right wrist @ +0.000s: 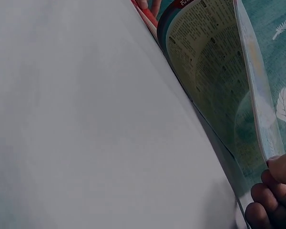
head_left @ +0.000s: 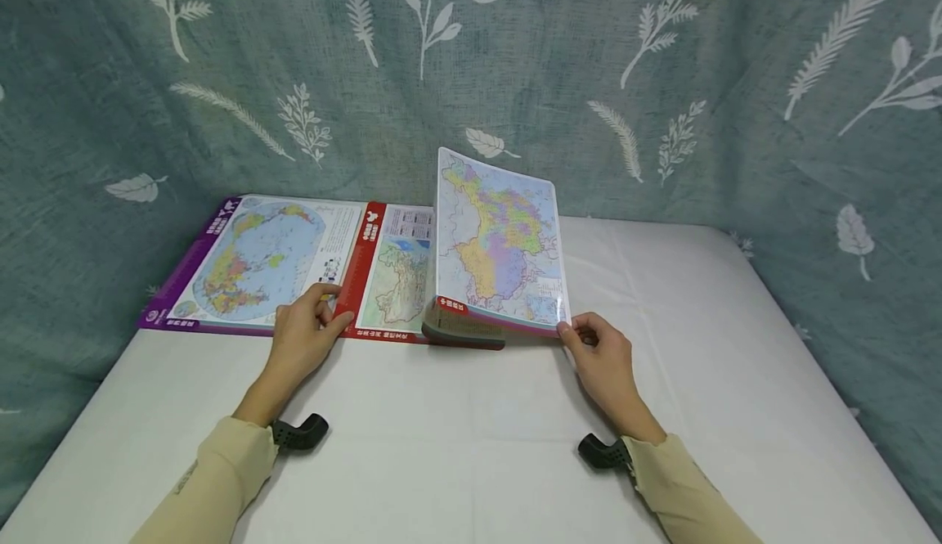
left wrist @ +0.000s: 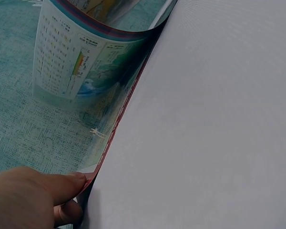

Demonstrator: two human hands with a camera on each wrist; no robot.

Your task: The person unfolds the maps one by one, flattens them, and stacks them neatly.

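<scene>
Plainly, taking six o'clock as the person's place, a purple-edged map (head_left: 257, 266) lies flat on the white table (head_left: 441, 462) at eleven o'clock. The left hand (head_left: 305, 323), coming from a beige sleeve (head_left: 221, 466), is also toward eleven, thumb and fingertip closed together on the near-left corner of the red-edged map (head_left: 401, 278). That one sits between eleven and twelve, just beside the purple-edged one. At twelve, a glossy map panel (head_left: 504, 241) rises off the table and curves, its face toward us; whether it joins the red-edged sheet, I can't tell. Toward one o'clock, the right hand (head_left: 603, 364) pinches its near-right corner, thumb against fingers. Behind everything, twelve o'clock, hangs a green leaf-patterned curtain (head_left: 545, 61).
</scene>
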